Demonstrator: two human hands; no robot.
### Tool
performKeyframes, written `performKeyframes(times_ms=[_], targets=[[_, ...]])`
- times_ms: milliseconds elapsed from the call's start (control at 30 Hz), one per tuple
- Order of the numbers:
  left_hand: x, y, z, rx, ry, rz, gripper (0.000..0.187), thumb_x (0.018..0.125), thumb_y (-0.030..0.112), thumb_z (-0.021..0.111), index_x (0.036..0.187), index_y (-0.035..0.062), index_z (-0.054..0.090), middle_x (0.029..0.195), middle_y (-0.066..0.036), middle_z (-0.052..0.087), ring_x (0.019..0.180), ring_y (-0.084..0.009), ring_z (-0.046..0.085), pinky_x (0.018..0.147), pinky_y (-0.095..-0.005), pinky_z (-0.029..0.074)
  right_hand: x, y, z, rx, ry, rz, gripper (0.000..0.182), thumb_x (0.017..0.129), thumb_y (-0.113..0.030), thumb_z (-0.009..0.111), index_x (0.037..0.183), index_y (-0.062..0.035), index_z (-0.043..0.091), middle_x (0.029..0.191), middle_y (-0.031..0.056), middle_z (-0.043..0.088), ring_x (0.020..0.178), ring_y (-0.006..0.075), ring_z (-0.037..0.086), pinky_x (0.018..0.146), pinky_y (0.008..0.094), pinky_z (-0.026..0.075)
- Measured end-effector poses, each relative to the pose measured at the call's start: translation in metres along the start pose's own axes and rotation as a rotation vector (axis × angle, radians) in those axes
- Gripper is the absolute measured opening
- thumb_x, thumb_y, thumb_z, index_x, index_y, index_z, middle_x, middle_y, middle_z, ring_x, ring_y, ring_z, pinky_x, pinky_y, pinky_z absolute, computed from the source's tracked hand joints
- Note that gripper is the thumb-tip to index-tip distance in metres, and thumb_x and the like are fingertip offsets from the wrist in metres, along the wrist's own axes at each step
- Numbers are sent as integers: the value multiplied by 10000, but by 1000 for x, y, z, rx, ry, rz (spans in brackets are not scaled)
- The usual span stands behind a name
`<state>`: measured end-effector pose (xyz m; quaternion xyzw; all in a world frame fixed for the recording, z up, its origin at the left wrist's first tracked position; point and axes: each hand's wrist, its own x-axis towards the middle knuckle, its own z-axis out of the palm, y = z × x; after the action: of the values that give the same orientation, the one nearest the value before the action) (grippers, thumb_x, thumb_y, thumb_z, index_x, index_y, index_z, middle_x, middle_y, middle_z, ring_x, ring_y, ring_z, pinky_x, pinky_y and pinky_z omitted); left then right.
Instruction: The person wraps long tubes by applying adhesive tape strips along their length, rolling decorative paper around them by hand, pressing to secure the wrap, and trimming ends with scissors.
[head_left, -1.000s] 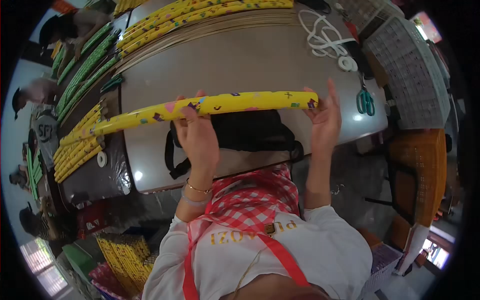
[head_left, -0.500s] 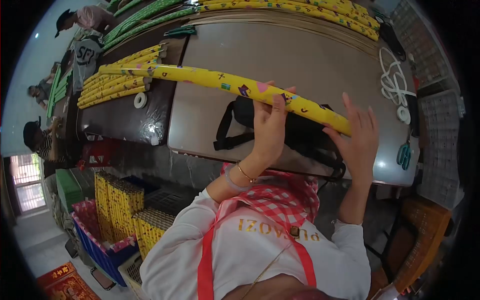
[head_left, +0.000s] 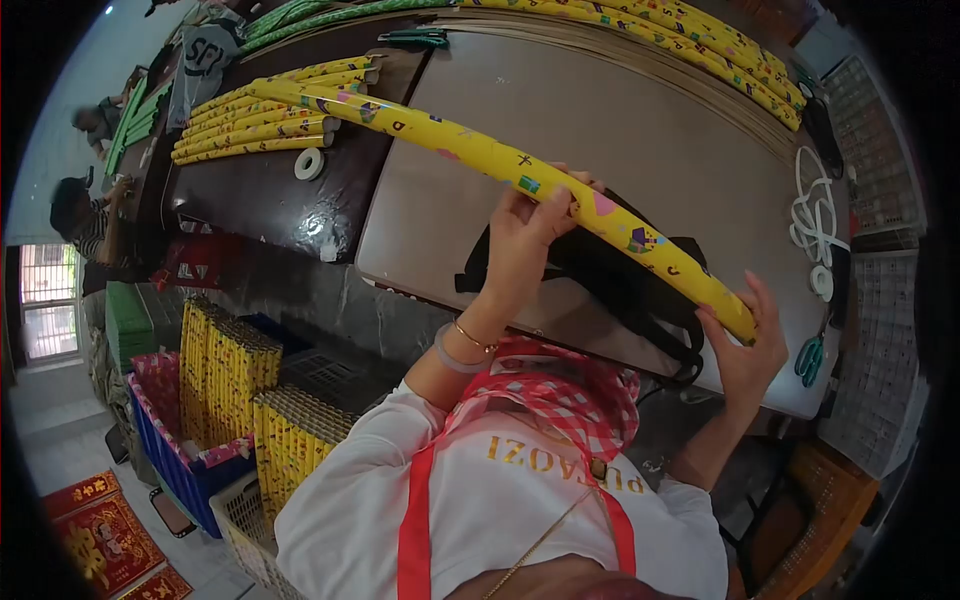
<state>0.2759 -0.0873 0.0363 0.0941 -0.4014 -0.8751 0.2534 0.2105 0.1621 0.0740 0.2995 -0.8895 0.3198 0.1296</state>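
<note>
A long yellow patterned tube slants across the view above the grey table, its near end low on the right. My left hand is wrapped round the middle of it, thumb on top. Round the right end are the fingers of my right hand. Beneath the tube a black bag with straps lies at the table's front edge. The tube's far end reaches over a pile of similar yellow tubes on the dark table.
White tape roll on the dark table; green-handled scissors and white cord at the right. Long yellow tubes line the back. A blue crate stands lower left. People work at far left.
The tube's right end has swung down and to the right with my right hand. My left hand has shifted slightly left and down. The whole view has turned a little.
</note>
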Motion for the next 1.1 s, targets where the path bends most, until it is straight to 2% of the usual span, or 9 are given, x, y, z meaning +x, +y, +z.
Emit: performKeyframes(times_ms=[100, 167, 333, 400, 500, 567, 867, 1033, 1100], targets=[[4, 6, -15, -3, 31, -68, 276, 904, 98, 512, 1142, -20, 437, 1098, -155, 560, 1059, -307, 569, 878, -360, 497, -3, 3, 0, 47, -22, -10, 600, 645, -52, 794, 1184, -75, 532, 846, 61, 622, 754, 138, 590, 685, 272, 472], [4, 8, -18, 21, 59, -54, 277, 890, 79, 529, 1135, -21, 444, 1104, -152, 558, 1067, -306, 564, 888, -363, 489, -6, 4, 4, 23, 7, 45, 627, 560, -159, 851, 1126, -112, 585, 840, 69, 643, 748, 213, 620, 661, 312, 474], [8, 16, -37, -3, 79, -37, 305, 822, 9, 599, 1092, -15, 460, 1099, -133, 563, 1072, -265, 560, 902, -351, 476, -16, 15, -1, 18, -8, 28, 631, 576, -129, 846, 1145, -96, 575, 872, 69, 633, 785, 201, 605, 682, 306, 471], [11, 20, -50, -170, 89, -53, 331, 812, -8, 602, 1108, -12, 456, 1109, -124, 557, 1094, -259, 545, 926, -351, 456, -17, 17, -5, 0, -3, 60, 631, 599, -112, 835, 1166, -80, 559, 866, 72, 628, 786, 194, 598, 685, 300, 472], [17, 30, -75, -243, 109, -43, 348, 808, -10, 603, 1122, -2, 454, 1119, -120, 555, 1110, -263, 534, 937, -367, 442, -24, 35, -9, 14, -7, -40, 632, 621, -104, 826, 1182, -53, 539, 890, 82, 623, 795, 197, 596, 681, 299, 473], [17, 36, -88, -186, 138, -2, 351, 809, -3, 608, 1125, 4, 455, 1124, -119, 553, 1119, -264, 527, 940, -371, 436, -29, 42, -15, -103, -19, -67, 636, 627, -106, 826, 1185, -44, 528, 919, 87, 621, 819, 212, 597, 689, 307, 472], [7, 64, -128, -59, 214, 120, 353, 850, 118, 619, 1143, 7, 457, 1113, -136, 566, 1088, -272, 549, 936, -402, 433, -56, 90, -31, 24, -63, -89, 654, 647, -41, 797, 1223, -54, 488, 974, 99, 613, 877, 209, 580, 742, 313, 458], [4, 74, -144, -79, 261, 170, 329, 873, 123, 587, 1152, 8, 455, 1114, -124, 572, 1084, -271, 549, 932, -377, 439, -63, 104, -29, 73, -67, -28, 624, 662, -12, 775, 1219, -50, 496, 992, 89, 602, 890, 193, 570, 765, 298, 460], [7, 80, -163, -189, 266, 240, 289, 881, 113, 571, 1136, 13, 479, 1088, -99, 580, 1078, -248, 548, 929, -360, 443, -68, 118, -29, 58, -66, -68, 675, 614, -21, 814, 1206, -23, 489, 970, 113, 615, 871, 232, 585, 730, 330, 467]])
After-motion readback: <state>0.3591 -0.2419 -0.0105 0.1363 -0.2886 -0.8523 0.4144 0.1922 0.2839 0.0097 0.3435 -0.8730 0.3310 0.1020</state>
